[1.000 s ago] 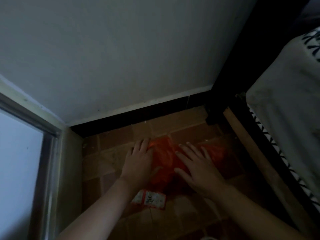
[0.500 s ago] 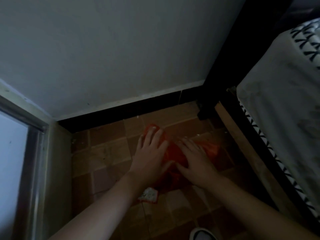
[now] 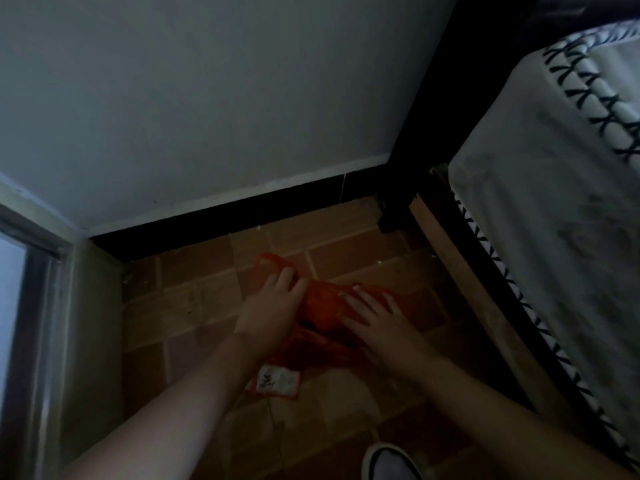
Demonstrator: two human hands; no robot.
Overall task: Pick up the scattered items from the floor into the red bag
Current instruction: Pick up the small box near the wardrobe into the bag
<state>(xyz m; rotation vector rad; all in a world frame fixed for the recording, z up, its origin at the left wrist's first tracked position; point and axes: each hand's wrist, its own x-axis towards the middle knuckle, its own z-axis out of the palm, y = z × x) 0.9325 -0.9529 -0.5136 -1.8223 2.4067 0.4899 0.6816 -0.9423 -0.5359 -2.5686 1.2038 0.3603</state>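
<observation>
Since a moment ago the left hand has curled to grip the red bag on the floor, while the right hand presses it flat-fingered.

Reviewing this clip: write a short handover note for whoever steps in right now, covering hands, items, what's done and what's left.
Left hand: on the red bag, fingers curled into the plastic near its handle loop.
Right hand: fingers straight, pressing the bag flat on the tiled floor.
Bag: crumpled on the floor between both hands, mouth not visibly open.
White packet with red border: on the floor at the bag's near edge, partly under the left wrist.
Done: nothing visibly bagged.
Left: open the bag, put the packet in; other items are not in view.
</observation>
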